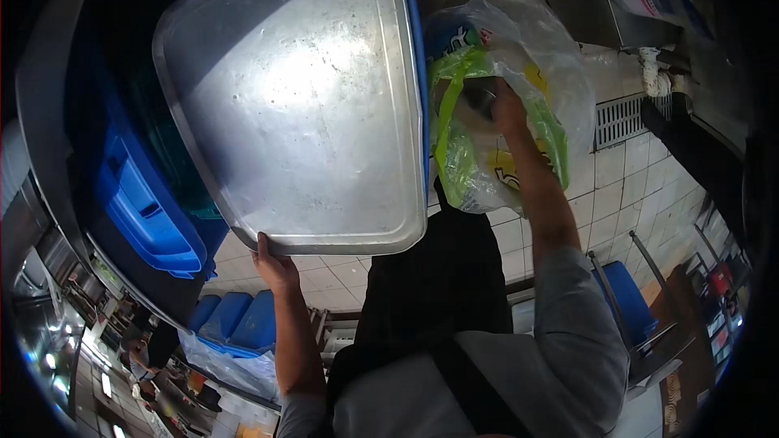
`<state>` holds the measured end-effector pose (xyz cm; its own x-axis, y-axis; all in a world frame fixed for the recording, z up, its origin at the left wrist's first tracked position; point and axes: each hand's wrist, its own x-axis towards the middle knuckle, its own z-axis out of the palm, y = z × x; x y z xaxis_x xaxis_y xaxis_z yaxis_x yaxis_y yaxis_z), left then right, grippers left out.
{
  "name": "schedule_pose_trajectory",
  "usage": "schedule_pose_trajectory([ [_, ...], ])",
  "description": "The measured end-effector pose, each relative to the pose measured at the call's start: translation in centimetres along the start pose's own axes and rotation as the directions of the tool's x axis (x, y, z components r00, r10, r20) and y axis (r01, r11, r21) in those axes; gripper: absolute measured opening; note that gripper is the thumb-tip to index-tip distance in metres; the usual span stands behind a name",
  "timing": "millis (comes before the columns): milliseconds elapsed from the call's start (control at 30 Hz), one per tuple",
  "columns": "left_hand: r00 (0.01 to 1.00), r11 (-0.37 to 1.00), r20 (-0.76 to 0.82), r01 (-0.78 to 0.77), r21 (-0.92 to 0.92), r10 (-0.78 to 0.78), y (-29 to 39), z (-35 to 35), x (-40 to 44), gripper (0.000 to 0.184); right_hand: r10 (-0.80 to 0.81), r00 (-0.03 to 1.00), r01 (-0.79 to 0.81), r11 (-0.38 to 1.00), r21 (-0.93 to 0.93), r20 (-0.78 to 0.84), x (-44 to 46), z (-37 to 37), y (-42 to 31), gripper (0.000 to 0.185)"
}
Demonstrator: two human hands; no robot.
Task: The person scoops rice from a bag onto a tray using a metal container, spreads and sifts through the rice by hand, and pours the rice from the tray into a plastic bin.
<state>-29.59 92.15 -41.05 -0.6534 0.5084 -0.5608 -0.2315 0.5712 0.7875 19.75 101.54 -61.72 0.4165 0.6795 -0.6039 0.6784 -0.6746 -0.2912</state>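
Note:
My left hand (278, 269) grips the near rim of a large metal tray (284, 130), its thumb on top and its fingers underneath. The tray is silver and scuffed, with rounded corners, and its surface is bare. To the right stands a clear plastic bag (560, 73) with green edges and printed letters. My right hand (510, 111) reaches into the mouth of this bag, with its fingers closed by a dark, rounded, shiny object (479, 99). The fingertips and most of that object are hidden, so its kind does not show.
A blue plastic bin (150, 203) stands at the left. Several blue containers (235, 320) sit low beyond my left arm. The floor has white tiles (617, 170) and a drain grate (621, 122). Another person's dark-clothed leg (698, 146) is at the right. A blue-seated chair (626, 302) stands behind.

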Motion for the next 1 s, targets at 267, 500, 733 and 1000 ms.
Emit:
schedule_pose_trajectory([
  [267,0.698,0.038,0.517,-0.612,0.79,0.496,0.2,-0.5,-1.0,0.037,-0.638,0.766,0.635,0.77,-0.062,-0.079,6.2,2.7,6.0,0.023],
  [500,0.568,0.026,0.576,-0.725,0.688,0.588,-0.8,-1.4,-0.1,0.033,0.251,0.864,-0.331,0.936,-0.118,-0.437,2.8,11.1,-0.4,0.036],
  [733,0.913,0.699,0.31,-0.404,0.59,0.266,-0.7,-2.1,0.8,0.026,0.053,0.954,-0.291,0.405,0.867,0.295,3.1,9.5,3.4,0.054],
  [1000,0.991,0.987,0.128,0.014,0.16,-0.034,0.2,-0.6,0.8,0.04,0.148,0.973,-0.224,0.406,0.886,0.178,-1.0,3.1,7.1,0.045],
])
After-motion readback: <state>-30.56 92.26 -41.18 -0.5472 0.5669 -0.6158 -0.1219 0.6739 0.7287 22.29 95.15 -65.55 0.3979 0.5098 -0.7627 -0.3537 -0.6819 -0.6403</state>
